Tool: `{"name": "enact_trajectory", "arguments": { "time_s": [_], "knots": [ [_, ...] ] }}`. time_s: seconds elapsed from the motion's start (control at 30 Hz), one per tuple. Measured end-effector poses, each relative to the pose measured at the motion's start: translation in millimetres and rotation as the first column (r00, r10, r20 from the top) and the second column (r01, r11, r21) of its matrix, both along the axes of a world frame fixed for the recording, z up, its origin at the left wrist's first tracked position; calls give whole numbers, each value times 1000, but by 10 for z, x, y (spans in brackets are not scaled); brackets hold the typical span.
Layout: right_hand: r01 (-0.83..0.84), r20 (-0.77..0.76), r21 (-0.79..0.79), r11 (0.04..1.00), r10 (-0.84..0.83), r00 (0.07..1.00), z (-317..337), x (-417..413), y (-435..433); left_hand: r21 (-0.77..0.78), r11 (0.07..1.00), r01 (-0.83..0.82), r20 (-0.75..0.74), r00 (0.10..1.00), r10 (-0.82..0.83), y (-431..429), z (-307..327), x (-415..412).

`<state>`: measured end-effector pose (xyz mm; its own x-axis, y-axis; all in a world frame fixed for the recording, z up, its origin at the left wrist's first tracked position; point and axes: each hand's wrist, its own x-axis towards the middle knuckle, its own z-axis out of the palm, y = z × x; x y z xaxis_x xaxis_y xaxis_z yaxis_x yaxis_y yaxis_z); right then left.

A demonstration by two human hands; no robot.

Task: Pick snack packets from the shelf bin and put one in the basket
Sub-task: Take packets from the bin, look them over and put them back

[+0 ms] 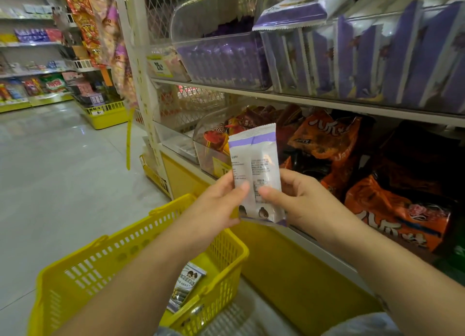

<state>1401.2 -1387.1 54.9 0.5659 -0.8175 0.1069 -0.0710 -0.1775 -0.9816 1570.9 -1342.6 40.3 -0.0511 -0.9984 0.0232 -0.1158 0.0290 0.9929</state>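
Here, left hand [216, 204] and right hand [298, 199] each pinch the snack packets [254, 164], yellow basket [141, 225] below; a slackened grip could drop both, not one.

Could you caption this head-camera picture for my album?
Left hand and right hand hold a packet upright by the shelf, basket below.

We make out "25" on the yellow price tag [158, 66] at eleven o'clock and big white characters, the first like 八, on the orange bags [324, 136] at three o'clock, while the packet [255, 169] print at centre stays too small for us
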Motion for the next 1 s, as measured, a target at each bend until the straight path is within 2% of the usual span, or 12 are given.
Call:
{"name": "enact_trajectory", "arguments": {
  "time_s": [0.07,0.17,0.23,0.3,0.37,0.43,0.53,0.67,0.8,1.0],
  "knots": [
    [-85,2,-67,994,85,996,1,16,38,34,999,40,-157,987,-34,-8,-33,-68],
    [-234,-8,-26,972,234,972,-7,32,84,21,999,44,-251,967,-38,-7,-27,-160],
    [-202,-59,-63,977,198,978,14,28,70,17,1000,8,-362,932,-1,-20,-14,-144],
    [-75,-70,-123,990,67,995,41,6,21,-8,1000,-9,-443,897,5,-34,12,-104],
    [33,-48,-166,986,-42,998,49,-13,-24,-34,999,-2,-467,884,-15,-36,36,-70],
    [79,0,-173,982,-80,997,35,-16,-48,-42,999,15,-504,863,-34,-42,29,-49],
    [56,108,-132,990,-42,993,4,-9,-38,-51,996,79,-546,832,-94,-36,32,-32],
    [30,179,-213,977,9,984,43,-20,16,-88,983,161,-534,826,-182,-16,43,-9],
    [24,146,-286,958,18,989,70,-13,47,-117,983,145,-553,812,-185,-26,42,-10],
    [-58,59,-279,959,78,995,92,-31,62,-131,988,86,-597,788,-148,-46,31,-10]
  ]
}}
